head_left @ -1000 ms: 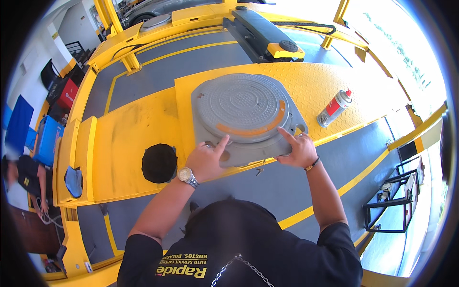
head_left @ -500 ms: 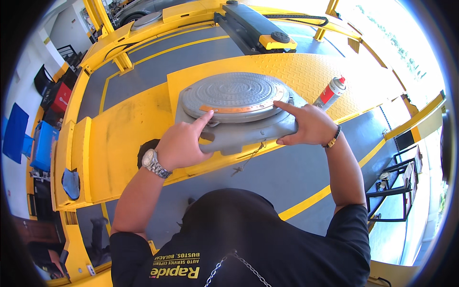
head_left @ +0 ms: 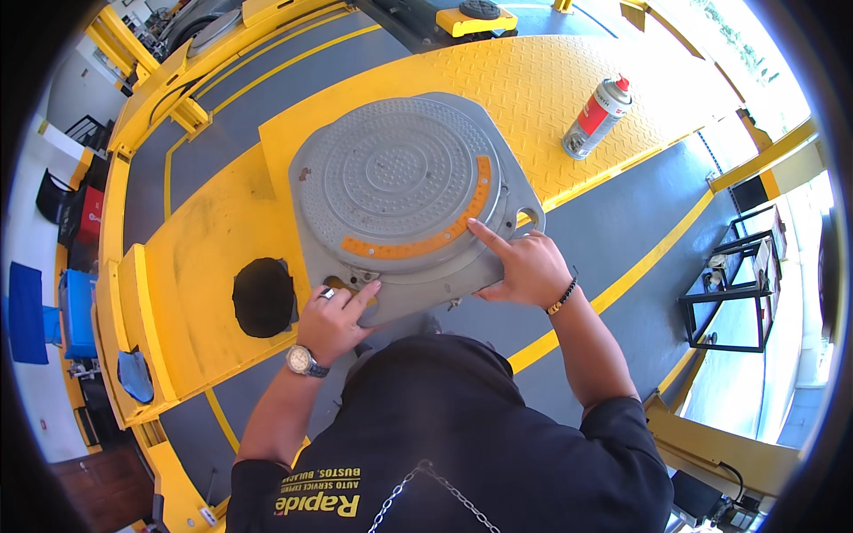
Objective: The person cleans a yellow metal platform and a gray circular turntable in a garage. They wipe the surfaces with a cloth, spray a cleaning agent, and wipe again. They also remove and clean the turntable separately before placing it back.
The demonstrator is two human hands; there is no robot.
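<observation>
A grey turn plate (head_left: 391, 169), with a dimpled round disc on a squarish base, lies across the yellow platform and juts toward me. Along the disc's near right rim curves an orange scale (head_left: 442, 237). My left hand (head_left: 333, 322) is closed on the base's near left edge, fingers on top beside a cutout. At the near right edge, my right hand (head_left: 533, 274) grips the base with the thumb low. Its index finger stretches onto the orange scale. The undersides of both grips are hidden.
A spray can (head_left: 597, 117) with a red cap stands on the yellow tread-plate ramp (head_left: 524, 75), right of the turn plate. Left of it is a round black patch or opening (head_left: 264, 298). A blue cloth (head_left: 135, 377) hangs at far left; a black metal rack (head_left: 733, 293) stands right.
The turn plate has come nearer my body and turned slightly, showing more of its top. My left index finger has left the orange scale for the base's edge. The view has shifted too.
</observation>
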